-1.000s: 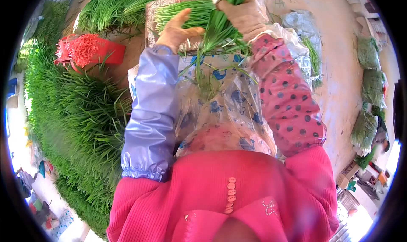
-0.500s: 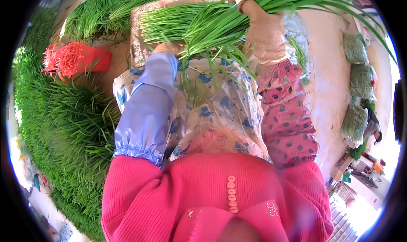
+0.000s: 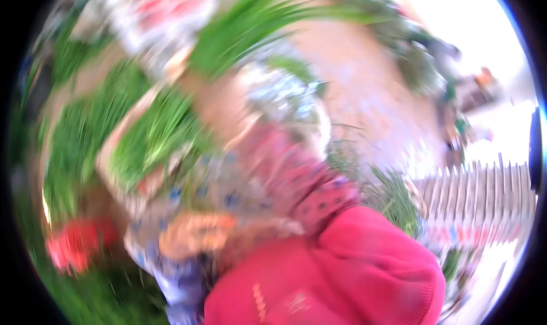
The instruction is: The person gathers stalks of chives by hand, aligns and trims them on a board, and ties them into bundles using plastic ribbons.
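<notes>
The whole view is smeared by motion. My right hand (image 3: 219, 100), in a brown glove, is raised and closed round a bunch of garlic chives (image 3: 236, 34), whose long leaves trail to the right. My left hand (image 3: 196, 234) is low over my patterned plastic apron (image 3: 228, 197), close to my body; blur hides how its fingers are set. More chives (image 3: 151, 134) lie on a pale-rimmed tray (image 3: 103, 157) in front of my lap, left of my right hand.
A red container (image 3: 80, 245) with red ties stands at left. Heaps of green chives (image 3: 91, 131) lie beyond it. Clear plastic (image 3: 285, 97) is on the floor beside my right arm. Stacked bundles (image 3: 416, 68) and a ribbed pale panel (image 3: 478, 199) are at right.
The view has swung to the right. My left hand has left the chives on the tray and come back toward my body. My right hand has carried its bunch off the tray.
</notes>
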### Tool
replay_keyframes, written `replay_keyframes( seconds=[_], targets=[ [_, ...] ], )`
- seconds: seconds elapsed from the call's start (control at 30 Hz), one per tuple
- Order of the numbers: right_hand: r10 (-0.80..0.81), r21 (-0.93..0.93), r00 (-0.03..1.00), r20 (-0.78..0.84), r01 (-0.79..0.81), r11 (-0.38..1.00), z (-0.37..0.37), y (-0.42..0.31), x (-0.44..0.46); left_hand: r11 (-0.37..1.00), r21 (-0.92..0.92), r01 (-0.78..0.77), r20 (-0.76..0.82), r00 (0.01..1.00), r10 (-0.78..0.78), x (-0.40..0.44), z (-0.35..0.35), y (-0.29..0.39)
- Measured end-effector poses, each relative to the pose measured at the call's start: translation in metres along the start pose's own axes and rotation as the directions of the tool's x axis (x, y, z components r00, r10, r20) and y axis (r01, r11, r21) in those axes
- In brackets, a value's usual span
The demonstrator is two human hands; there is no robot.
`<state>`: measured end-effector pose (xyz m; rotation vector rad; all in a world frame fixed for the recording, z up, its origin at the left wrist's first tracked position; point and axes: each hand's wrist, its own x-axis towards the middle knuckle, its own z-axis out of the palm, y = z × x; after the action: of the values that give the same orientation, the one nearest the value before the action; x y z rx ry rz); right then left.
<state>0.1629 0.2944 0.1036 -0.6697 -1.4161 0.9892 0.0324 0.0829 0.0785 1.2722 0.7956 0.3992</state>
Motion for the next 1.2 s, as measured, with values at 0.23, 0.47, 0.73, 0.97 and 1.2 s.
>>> replay_keyframes(
  seconds=[0.23,0.47,0.73,0.97,1.2],
  targets=[
    [0.106,0.404,0.965,0.238,-0.198,0.893,0.003,0.004,-0.080,0.600,-0.578,-0.553,-0.466,0.827,0.314,0.075,0.026,-0.045],
    [-0.545,0.321,0.838,-0.021,0.522,0.790,-0.022,-0.050,-0.105,0.417,-0.761,-0.497,-0.444,0.868,0.224,0.097,0.016,0.002],
    [-0.332,0.092,0.623,0.708,0.384,0.919,-0.113,-0.123,-0.117,0.286,-0.829,-0.480,-0.441,0.876,0.193,0.090,0.003,0.022],
    [0.472,0.132,0.515,0.715,-0.763,0.633,-0.110,-0.043,-0.157,0.696,-0.648,-0.311,-0.304,0.943,0.139,0.056,-0.020,0.015],
    [0.173,0.699,0.713,0.679,-0.701,0.146,-0.088,-0.012,-0.166,0.917,-0.387,0.099,-0.129,0.979,-0.160,0.021,0.009,-0.005]
  ],
)
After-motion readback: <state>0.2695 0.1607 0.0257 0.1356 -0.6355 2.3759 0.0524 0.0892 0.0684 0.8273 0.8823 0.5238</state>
